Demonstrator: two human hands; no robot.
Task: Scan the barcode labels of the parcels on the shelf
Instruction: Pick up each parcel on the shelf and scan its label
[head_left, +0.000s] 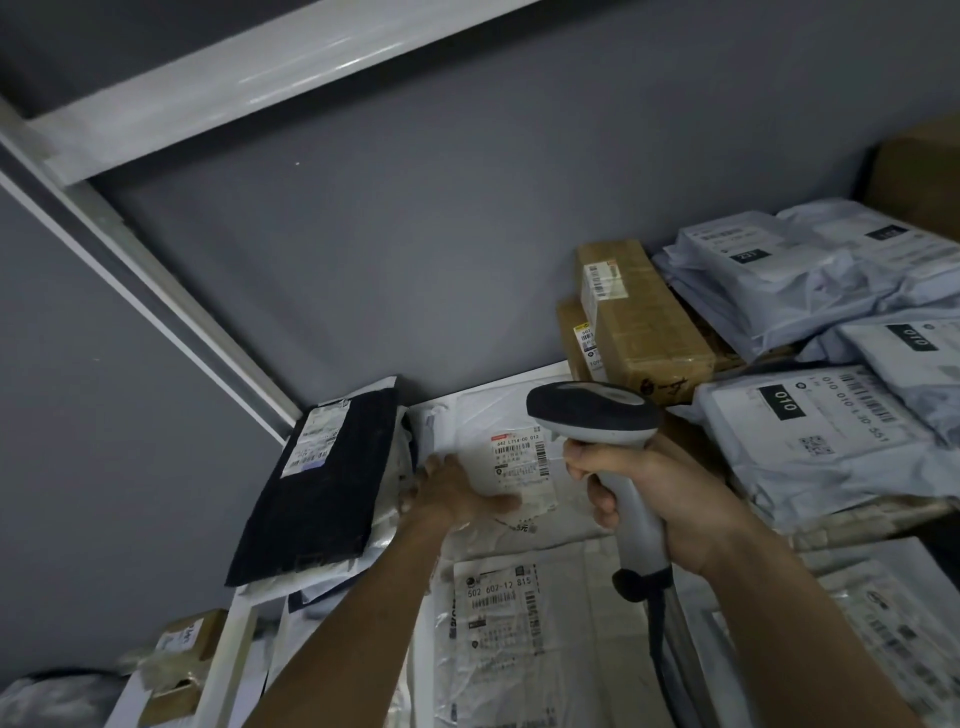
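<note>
My right hand (644, 499) grips the handle of a grey and black barcode scanner (592, 410), its head pointing left over a white poly parcel (467, 415) on the shelf. That parcel's barcode label (521, 460) lies just under the scanner head. My left hand (452, 491) rests flat on the same parcel, fingers spread, beside the label. A second white parcel with a label (501, 597) lies nearer to me, partly under my forearms.
A black parcel (322, 483) lies at the left. Two brown cartons (649, 322) stand at the back against the grey wall (415, 234). Stacks of pale poly mailers (831, 426) fill the right. A small carton (182, 649) sits at lower left.
</note>
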